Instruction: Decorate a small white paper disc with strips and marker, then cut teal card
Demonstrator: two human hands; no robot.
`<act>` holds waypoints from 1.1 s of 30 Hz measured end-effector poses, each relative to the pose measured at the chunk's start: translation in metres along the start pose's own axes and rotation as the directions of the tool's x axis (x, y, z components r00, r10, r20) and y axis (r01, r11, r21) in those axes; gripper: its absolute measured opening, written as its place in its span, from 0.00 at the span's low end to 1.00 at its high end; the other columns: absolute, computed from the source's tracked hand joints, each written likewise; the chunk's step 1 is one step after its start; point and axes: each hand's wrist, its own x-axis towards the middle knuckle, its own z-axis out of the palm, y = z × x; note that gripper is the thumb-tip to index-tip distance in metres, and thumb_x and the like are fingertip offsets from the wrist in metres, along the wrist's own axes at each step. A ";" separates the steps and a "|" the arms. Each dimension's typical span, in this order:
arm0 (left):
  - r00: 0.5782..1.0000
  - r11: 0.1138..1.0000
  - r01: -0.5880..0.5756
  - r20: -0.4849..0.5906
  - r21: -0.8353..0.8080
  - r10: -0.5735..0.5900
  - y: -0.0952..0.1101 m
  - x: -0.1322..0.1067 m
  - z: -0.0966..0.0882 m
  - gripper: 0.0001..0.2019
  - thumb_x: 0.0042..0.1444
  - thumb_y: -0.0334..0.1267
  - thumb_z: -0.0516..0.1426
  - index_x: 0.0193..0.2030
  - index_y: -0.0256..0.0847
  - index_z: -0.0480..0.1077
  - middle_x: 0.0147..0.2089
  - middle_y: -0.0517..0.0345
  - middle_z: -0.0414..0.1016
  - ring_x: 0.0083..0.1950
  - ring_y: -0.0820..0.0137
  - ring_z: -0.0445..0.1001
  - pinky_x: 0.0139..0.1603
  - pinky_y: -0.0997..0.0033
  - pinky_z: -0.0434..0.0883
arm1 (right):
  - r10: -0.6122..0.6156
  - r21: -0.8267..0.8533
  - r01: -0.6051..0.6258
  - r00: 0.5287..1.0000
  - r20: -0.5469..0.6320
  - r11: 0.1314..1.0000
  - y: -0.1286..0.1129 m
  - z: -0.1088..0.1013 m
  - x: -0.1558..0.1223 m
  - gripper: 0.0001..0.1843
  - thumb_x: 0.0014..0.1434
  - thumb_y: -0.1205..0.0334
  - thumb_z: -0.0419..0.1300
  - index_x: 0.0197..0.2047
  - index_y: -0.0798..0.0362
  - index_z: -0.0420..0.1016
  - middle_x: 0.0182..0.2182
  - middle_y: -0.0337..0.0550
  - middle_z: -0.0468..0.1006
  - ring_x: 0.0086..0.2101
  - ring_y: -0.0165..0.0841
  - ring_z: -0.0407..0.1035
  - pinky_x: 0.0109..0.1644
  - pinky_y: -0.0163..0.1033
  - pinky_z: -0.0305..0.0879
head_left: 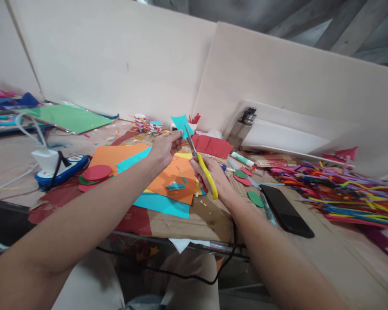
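My left hand (167,147) pinches a small piece of turquoise paper (180,123) by its lower edge, above the table. Yellow-handled scissors (207,174) are in my right hand (213,174), pointing up and away from me, with their blades at the paper. Whether the blades are cutting into it or only lie against it, I cannot tell. Below my hands, orange sheets (161,183) overlap a turquoise sheet (168,206). A little heap of turquoise strips (175,186) rests on the orange paper.
Red and green paper circles (97,173) lie left, near a blue power strip (74,165) with a white plug. On the right are a black phone (286,210), a glue stick (242,159) and many coloured pipe cleaners (352,185). Red folded paper (213,145) lies behind.
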 end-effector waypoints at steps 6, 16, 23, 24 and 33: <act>1.000 1.000 0.009 -0.002 -0.015 -0.009 0.000 -0.002 0.001 0.03 0.51 0.29 0.61 0.28 0.35 0.70 0.23 0.63 0.71 0.25 0.79 0.72 0.28 0.80 0.67 | 0.002 -0.005 -0.002 1.000 0.002 1.000 -0.002 0.000 0.000 0.20 0.56 0.42 0.58 0.38 0.51 0.71 0.20 0.36 0.68 0.17 0.26 0.61 0.18 0.31 0.57; 0.999 0.999 0.035 -0.031 -0.017 -0.035 0.002 -0.006 0.004 0.05 0.53 0.27 0.60 0.27 0.34 0.70 0.23 0.62 0.72 0.25 0.79 0.72 0.30 0.79 0.68 | 0.047 0.003 -0.047 0.999 -0.013 0.999 -0.011 0.001 -0.001 0.19 0.56 0.43 0.59 0.33 0.51 0.65 0.19 0.34 0.67 0.16 0.25 0.60 0.17 0.30 0.56; 0.997 0.998 0.060 -0.046 -0.034 -0.062 0.003 -0.007 0.005 0.07 0.56 0.26 0.57 0.28 0.33 0.70 0.23 0.62 0.72 0.25 0.79 0.72 0.31 0.78 0.67 | 0.050 0.056 -0.051 0.998 0.029 0.997 -0.008 0.001 -0.003 0.18 0.58 0.44 0.58 0.31 0.51 0.64 0.19 0.33 0.65 0.15 0.23 0.58 0.15 0.28 0.56; 0.997 0.998 0.060 -0.043 -0.032 -0.062 0.003 -0.006 0.005 0.07 0.57 0.26 0.57 0.28 0.33 0.70 0.23 0.62 0.72 0.25 0.79 0.72 0.31 0.78 0.67 | 0.048 0.057 -0.049 0.998 0.029 0.997 -0.007 0.000 -0.003 0.19 0.58 0.44 0.58 0.31 0.51 0.63 0.19 0.33 0.65 0.15 0.22 0.58 0.15 0.28 0.56; 0.997 0.997 0.065 -0.045 -0.032 -0.067 0.002 -0.006 0.005 0.08 0.57 0.26 0.57 0.27 0.34 0.71 0.22 0.62 0.72 0.25 0.80 0.72 0.32 0.78 0.68 | 0.050 0.071 -0.051 0.999 0.015 0.996 -0.007 0.001 -0.002 0.19 0.57 0.46 0.60 0.28 0.51 0.62 0.19 0.33 0.65 0.15 0.22 0.59 0.15 0.27 0.55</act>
